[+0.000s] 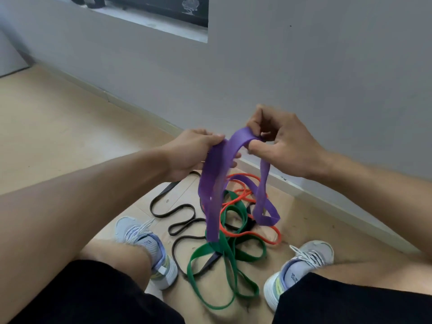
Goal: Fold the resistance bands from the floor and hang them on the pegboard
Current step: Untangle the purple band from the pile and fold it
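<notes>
Gripping the purple band (211,183) mid-frame, left hand (191,153) and right hand (280,139) pinch its top; shoe (149,244) lettering is unreadable, black band (174,215) partly hidden under the green band (224,272)

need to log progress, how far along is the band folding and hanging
Early. Nothing looks finished: no pegboard or hung band is in view. In hand: the left hand and right hand hold the purple band, gathering it. Left: the green band, orange band and black band lie tangled on the floor.
</notes>
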`<move>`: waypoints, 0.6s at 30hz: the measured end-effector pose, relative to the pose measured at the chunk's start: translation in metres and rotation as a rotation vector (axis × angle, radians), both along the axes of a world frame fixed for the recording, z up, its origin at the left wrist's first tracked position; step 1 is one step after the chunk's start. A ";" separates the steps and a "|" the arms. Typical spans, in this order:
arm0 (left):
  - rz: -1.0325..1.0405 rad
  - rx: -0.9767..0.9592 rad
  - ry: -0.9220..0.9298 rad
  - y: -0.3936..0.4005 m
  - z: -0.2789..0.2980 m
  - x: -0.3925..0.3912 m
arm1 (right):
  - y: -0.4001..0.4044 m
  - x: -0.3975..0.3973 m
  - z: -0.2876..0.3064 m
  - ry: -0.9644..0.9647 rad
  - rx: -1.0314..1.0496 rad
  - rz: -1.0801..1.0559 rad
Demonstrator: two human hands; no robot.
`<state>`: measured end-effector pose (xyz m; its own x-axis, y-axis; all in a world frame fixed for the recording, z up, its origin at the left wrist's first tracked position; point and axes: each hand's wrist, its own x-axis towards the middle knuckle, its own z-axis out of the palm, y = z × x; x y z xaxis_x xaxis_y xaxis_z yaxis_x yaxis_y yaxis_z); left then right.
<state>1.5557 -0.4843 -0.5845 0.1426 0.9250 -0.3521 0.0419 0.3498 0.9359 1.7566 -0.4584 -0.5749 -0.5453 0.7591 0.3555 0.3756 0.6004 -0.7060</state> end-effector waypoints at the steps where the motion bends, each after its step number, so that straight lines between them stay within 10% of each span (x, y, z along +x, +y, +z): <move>1: -0.006 0.008 0.010 -0.001 -0.002 0.001 | -0.002 -0.003 0.003 0.013 -0.051 0.061; 18: -0.302 0.319 0.004 -0.001 0.012 0.003 | 0.010 0.007 -0.035 -0.372 -0.474 0.098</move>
